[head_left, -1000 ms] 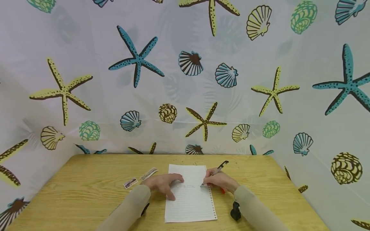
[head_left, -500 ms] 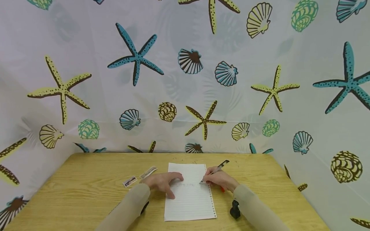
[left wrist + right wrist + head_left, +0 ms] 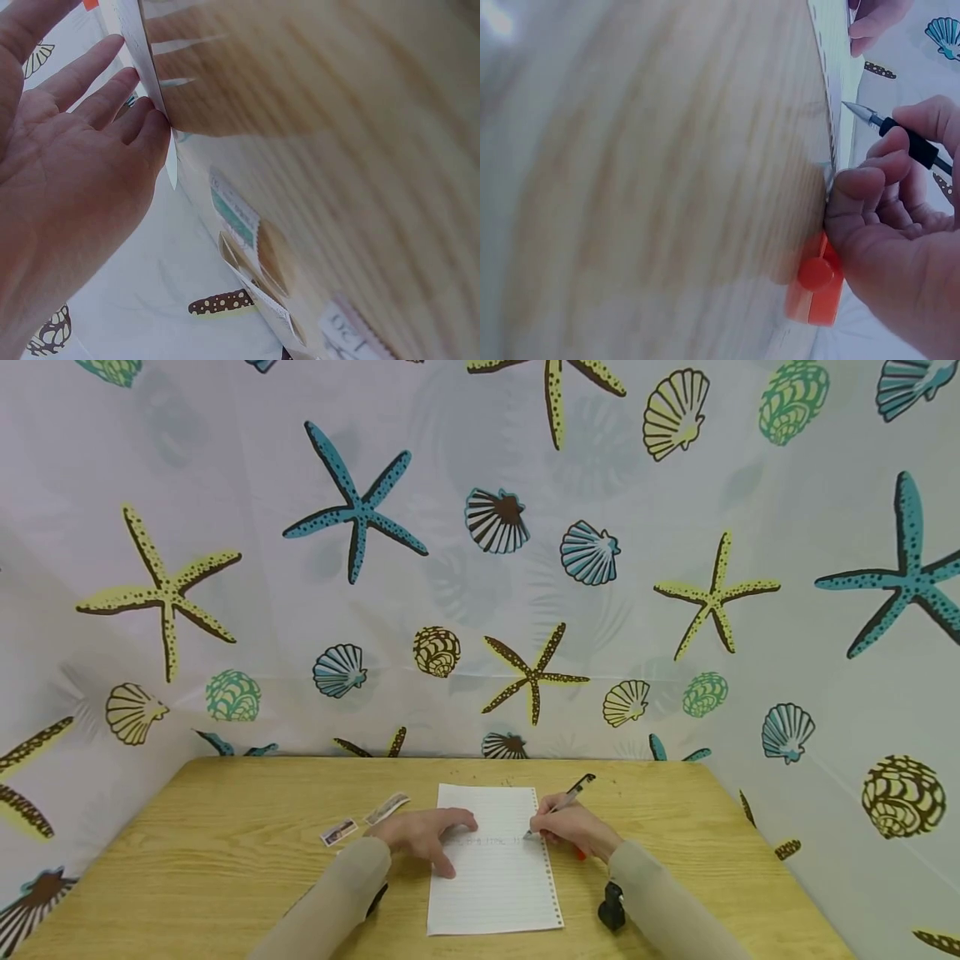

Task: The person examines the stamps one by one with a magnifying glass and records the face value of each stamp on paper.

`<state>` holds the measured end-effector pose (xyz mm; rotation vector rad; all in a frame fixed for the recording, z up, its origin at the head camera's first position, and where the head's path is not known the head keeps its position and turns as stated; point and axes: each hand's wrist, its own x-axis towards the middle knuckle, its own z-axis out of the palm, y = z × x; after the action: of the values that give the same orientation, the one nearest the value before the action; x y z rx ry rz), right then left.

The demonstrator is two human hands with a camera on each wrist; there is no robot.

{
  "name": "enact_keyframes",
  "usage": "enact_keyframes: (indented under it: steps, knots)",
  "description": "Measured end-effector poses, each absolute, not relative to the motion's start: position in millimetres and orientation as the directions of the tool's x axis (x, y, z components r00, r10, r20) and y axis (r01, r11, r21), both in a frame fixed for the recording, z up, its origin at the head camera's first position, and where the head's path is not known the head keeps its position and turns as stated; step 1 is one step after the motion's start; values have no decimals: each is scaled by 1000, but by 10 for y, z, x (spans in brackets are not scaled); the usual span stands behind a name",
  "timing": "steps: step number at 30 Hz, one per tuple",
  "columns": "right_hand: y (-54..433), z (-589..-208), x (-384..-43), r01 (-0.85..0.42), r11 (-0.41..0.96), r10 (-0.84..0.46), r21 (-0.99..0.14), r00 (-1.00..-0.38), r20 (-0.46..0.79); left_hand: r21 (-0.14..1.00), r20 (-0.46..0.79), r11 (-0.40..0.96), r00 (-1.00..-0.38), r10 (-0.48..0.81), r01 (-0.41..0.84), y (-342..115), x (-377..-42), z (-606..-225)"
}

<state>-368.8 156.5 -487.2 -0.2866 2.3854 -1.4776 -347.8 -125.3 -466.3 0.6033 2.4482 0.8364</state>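
A sheet of lined paper (image 3: pixel 495 893) with perforated holes down its right edge lies on the table, bearing a line of faint handwriting. My left hand (image 3: pixel 420 837) rests on its left side, fingers spread and relaxed; the left wrist view shows that hand (image 3: pixel 82 142) with fingertips at the sheet's edge. Near the right edge, my right hand (image 3: pixel 573 827) pinches a pen (image 3: pixel 576 791) whose tip is at the end of the written line. Closer up, the pen (image 3: pixel 907 141) has a black grip and metal tip, held between thumb and fingers of the right hand (image 3: pixel 900 225).
Left of the paper lie small printed slips like postage stamps (image 3: pixel 339 832), one curled up in the left wrist view (image 3: pixel 236 214). An orange plastic object with a round knob (image 3: pixel 815 281) sits beside my right hand. A shell-patterned cloth (image 3: pixel 450 568) stands behind the wooden table (image 3: pixel 225 843).
The pen tip has shifted slightly along the written line, first a little left, then right, with small hand movements. My left hand stays in place on the paper.
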Motion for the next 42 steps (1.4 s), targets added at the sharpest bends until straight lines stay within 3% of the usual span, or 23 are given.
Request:
enact_keyframes:
  steps: [24,42]
  knots:
    - [1620,-4898,-3660,7,450,-299,-893,-941,-158,646,-283,708,-773,568,284,-1256,-3535,-4749]
    - [1680,-4878,-3672,-29,407,-349,-913,-929,-126,650,-290,712,-779,556,266,-1264,-3499,-4680]
